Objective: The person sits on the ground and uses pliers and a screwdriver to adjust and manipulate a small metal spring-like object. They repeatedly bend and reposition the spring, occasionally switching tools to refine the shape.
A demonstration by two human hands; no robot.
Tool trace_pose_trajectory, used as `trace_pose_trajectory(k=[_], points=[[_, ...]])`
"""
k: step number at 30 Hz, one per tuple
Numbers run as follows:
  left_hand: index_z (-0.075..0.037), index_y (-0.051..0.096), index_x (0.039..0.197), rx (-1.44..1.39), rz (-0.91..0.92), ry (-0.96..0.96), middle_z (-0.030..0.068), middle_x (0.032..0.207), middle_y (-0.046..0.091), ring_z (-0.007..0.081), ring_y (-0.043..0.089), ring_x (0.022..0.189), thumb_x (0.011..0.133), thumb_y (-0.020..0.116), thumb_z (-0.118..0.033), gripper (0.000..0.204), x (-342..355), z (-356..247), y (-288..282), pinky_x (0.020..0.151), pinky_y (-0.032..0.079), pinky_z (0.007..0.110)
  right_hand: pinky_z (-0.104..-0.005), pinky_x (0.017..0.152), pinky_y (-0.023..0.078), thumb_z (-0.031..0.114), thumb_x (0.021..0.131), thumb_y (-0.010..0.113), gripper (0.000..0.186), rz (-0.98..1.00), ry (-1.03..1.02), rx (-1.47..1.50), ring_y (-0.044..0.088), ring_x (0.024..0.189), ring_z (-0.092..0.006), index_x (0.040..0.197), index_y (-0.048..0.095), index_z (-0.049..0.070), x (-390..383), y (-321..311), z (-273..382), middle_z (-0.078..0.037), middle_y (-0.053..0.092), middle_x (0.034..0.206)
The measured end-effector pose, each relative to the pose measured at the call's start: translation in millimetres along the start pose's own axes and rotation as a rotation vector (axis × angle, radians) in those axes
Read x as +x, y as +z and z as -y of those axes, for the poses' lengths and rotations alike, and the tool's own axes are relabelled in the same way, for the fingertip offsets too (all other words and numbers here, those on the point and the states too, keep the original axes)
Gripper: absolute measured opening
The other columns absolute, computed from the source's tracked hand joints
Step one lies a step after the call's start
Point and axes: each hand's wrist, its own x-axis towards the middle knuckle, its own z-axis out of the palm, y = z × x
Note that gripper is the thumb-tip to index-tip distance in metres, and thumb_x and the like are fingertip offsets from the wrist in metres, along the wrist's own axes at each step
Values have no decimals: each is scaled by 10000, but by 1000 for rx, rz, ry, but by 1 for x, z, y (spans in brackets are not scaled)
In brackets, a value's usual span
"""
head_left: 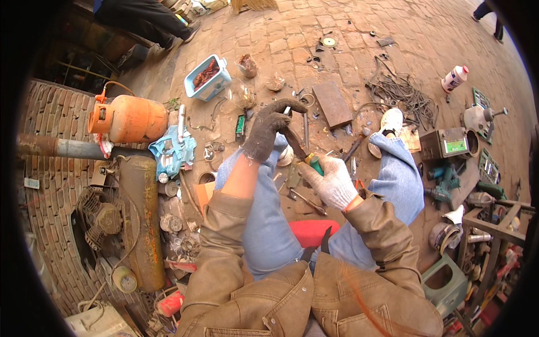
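My left hand (264,135), in a dark, dirty work glove, is raised between my knees. Its thumb and fingers close on a small silvery piece (288,110), most of which the glove hides. Lower and to the right, my right hand (332,182) wears a whitish knit glove. It grips a hand tool with a green-and-yellow handle (315,163). From that handle a dark flat blade (295,141) runs up and left to the left glove, where its tip is hard to make out. I cannot tell the tool's exact kind.
A rusty metal block (332,105) and a tangled cable (401,90) lie ahead. A light-blue tub (208,78) of reddish-brown pieces stands far left, near an orange gas cylinder (135,119). Green power tools (446,185) and a metal-legged bench (497,230) are right. Another person's legs (143,22) show top left.
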Motion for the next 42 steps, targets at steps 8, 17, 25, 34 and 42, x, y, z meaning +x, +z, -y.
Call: trace_pose_trajectory(k=[8,17,25,34,42], points=[[-18,695,1067,-37,-63,8,27,1000,672,68,497,742,798,501,-193,375,1,7,-6,668,403,194,-279,548,492,229,926,645,282,29,66,71,611,591,-103,997,654,-43,1,-1,3,-75,657,696],[-41,719,1052,-5,-94,-24,-38,870,629,26,381,653,828,497,-179,344,-1,7,-7,593,317,173,-285,574,498,248,922,647,323,-6,76,62,610,609,-103,1027,656,-57,2,0,2,-77,656,700],[-47,730,1016,59,-126,-55,-68,761,557,21,339,621,838,496,-151,311,-1,5,-4,553,290,182,-294,579,503,257,920,643,338,-15,60,24,633,618,-127,1030,653,-63,3,-2,3,-98,662,708],[-19,708,1003,169,-108,-52,15,921,659,88,528,791,810,519,-117,287,1,0,-4,731,442,228,-285,563,493,214,925,642,276,16,71,109,624,632,-114,988,665,-53,3,-3,8,-79,661,733],[-27,694,1070,256,-75,-19,31,992,665,98,554,854,792,538,-109,328,-1,-1,-5,773,455,241,-289,576,490,256,929,636,311,89,184,187,602,620,-112,943,661,-53,4,-5,4,-65,647,723]])
